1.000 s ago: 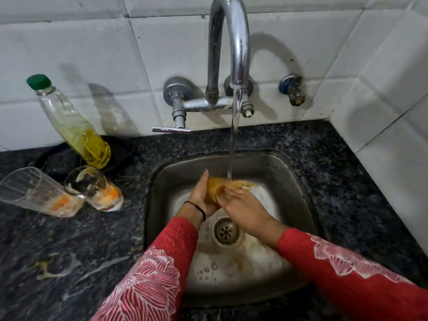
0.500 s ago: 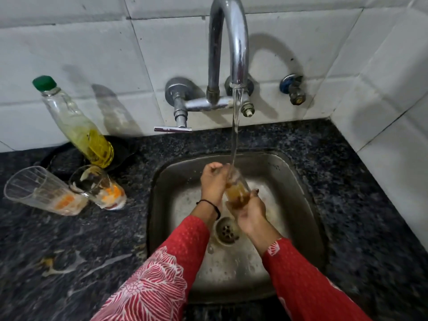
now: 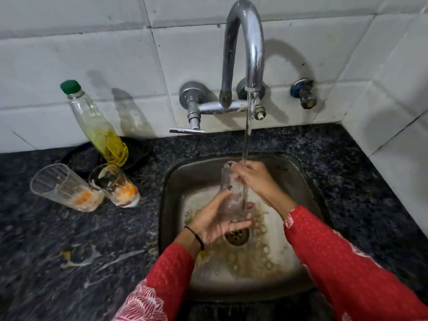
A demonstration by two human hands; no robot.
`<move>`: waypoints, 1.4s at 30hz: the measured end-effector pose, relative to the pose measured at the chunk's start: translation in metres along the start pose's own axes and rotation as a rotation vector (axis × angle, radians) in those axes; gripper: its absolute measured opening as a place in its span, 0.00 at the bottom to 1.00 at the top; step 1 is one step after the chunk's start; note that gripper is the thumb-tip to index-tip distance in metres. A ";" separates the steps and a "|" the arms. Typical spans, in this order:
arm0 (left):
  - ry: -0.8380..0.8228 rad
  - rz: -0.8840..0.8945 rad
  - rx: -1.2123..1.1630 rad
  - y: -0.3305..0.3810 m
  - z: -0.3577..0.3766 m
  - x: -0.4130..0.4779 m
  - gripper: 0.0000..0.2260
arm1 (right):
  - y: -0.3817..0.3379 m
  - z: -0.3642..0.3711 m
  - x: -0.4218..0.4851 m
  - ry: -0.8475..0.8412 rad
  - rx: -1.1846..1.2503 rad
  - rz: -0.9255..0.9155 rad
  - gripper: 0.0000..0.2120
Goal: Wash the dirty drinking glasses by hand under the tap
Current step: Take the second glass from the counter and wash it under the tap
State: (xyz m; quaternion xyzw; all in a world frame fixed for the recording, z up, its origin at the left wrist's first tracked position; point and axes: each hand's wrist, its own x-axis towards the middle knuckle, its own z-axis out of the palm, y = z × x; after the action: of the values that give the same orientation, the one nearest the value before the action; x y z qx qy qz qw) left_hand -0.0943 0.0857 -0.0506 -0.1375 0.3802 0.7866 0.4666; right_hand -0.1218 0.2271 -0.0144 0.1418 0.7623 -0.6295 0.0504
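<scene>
A clear drinking glass stands upright over the steel sink, under the running tap. My left hand cups its base and lower side. At the rim, my right hand has its fingers over the glass mouth. The water stream runs down past the glass's right side. Two dirty glasses with orange residue, one ribbed and one smooth, stand on the dark counter left of the sink.
A bottle of yellow liquid with a green cap leans by the tiled wall behind the dirty glasses. Brownish water pools around the drain. Spill marks lie on the granite counter. A second valve sits on the wall at right.
The glass held brown liquid and now looks clear. My left hand dropped from the rim to the base, and my right hand rose to the rim. Brown water spread in the sink.
</scene>
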 end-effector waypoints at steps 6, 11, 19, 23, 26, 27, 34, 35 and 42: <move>0.240 0.255 0.614 0.011 0.016 0.004 0.19 | -0.014 -0.010 -0.001 -0.016 -0.235 -0.038 0.12; -0.148 0.092 0.179 0.032 0.024 -0.013 0.23 | -0.010 -0.023 0.000 -0.022 0.435 0.045 0.09; 0.175 0.294 0.700 0.016 0.028 -0.001 0.23 | -0.017 -0.018 -0.004 -0.059 0.035 -0.018 0.08; -0.049 0.082 0.289 0.030 0.032 -0.017 0.13 | -0.009 -0.024 -0.005 -0.169 0.441 0.037 0.05; 0.160 0.198 0.568 0.016 0.035 -0.007 0.14 | -0.015 -0.020 -0.002 -0.124 -0.063 0.022 0.12; 0.262 0.286 0.760 0.011 0.033 -0.001 0.20 | -0.018 -0.019 -0.002 -0.121 -0.238 0.000 0.15; -0.035 0.194 0.341 0.033 0.038 -0.017 0.23 | -0.026 -0.017 -0.008 -0.095 0.378 0.043 0.09; -0.036 0.175 0.333 0.034 0.039 -0.018 0.22 | -0.026 -0.017 -0.009 -0.101 0.382 0.045 0.09; 0.319 0.533 0.838 0.019 0.035 -0.001 0.28 | -0.030 -0.010 -0.006 -0.050 -0.151 -0.044 0.15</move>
State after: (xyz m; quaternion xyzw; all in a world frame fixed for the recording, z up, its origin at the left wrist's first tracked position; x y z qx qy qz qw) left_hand -0.1049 0.1055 -0.0171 0.0444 0.7507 0.6276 0.2014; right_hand -0.1238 0.2305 0.0177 0.1048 0.8091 -0.5745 0.0662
